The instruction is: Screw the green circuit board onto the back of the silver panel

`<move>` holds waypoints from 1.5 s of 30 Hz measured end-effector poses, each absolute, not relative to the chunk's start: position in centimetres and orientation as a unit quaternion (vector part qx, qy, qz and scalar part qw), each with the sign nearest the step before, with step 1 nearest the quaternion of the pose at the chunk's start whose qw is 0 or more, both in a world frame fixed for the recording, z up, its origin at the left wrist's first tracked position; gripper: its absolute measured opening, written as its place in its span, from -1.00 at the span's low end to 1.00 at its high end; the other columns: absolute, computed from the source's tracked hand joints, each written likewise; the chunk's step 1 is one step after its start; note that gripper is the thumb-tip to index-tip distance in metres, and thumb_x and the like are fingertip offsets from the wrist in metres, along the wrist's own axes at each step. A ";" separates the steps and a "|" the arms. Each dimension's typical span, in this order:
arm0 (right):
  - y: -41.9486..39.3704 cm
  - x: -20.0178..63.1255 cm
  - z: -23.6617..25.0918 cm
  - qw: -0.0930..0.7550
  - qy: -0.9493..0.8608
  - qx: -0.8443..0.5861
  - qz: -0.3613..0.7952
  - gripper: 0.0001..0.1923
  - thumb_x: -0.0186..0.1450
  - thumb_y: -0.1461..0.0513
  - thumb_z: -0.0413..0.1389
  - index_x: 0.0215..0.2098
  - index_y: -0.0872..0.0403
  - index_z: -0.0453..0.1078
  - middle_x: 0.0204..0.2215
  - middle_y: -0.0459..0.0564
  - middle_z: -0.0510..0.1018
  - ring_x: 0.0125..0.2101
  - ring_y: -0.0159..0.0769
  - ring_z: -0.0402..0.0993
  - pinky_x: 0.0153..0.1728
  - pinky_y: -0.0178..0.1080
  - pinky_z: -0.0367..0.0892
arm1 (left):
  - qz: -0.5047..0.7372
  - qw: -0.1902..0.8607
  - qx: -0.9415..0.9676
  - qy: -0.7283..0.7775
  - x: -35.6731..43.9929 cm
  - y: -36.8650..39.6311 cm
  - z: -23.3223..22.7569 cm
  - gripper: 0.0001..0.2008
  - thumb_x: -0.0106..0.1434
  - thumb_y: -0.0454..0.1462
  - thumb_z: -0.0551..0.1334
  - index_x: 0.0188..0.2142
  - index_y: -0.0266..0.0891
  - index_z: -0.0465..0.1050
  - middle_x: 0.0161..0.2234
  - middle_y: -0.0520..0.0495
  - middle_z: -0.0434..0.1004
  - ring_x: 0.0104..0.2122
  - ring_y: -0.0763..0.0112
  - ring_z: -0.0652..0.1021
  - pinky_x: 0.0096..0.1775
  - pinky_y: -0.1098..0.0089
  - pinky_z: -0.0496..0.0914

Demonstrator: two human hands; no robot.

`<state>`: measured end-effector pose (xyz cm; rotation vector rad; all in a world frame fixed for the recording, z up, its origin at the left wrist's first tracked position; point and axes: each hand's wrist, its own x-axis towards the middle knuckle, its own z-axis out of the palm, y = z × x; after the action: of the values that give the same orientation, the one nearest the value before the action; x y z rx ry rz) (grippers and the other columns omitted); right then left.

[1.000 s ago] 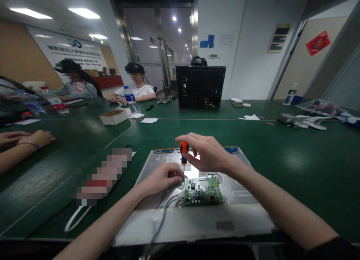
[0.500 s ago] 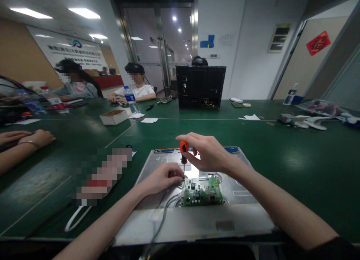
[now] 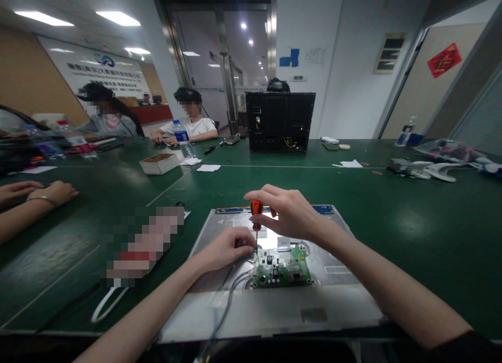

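Screwdriver (image 3: 256, 215), small, orange handle, upright, tip at green circuit board (image 3: 281, 267)

Right hand (image 3: 288, 214) fingers shifted round the screwdriver (image 3: 256, 216) handle: less orange now shows, forefinger lower over its top. Tip position unchanged.

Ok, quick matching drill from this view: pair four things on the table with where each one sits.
Things:
1. screwdriver
2. circuit board
3. water bottle
4. black case

Places:
A. far side of the table, beside a seated person
B. held upright in the right hand, tip steadied by the left hand
C. standing at the far middle of the green table
D. lying on the metal panel

Pairs: 1-B, 2-D, 3-A, 4-C
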<state>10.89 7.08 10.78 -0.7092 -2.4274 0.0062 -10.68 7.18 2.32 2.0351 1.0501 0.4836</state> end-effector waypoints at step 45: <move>6.8 10.9 10.9 0.297 -0.919 -0.258 0.023 -0.55 0.29 0.29 0.04 0.15 0.17 0.21 -0.15 0.05 0.50 -0.43 -0.41 0.35 -0.43 -0.31 0.19 | 0.189 0.398 0.798 0.411 -10.8 7.2 2.1 -0.88 0.16 -0.24 0.23 -0.39 -0.26 0.47 -0.50 0.06 0.45 -0.47 0.42 0.42 -0.40 0.45 0.26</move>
<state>10.90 6.85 10.90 -0.6844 -2.4427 0.0609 -10.79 7.21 2.12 2.0212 1.0399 0.4773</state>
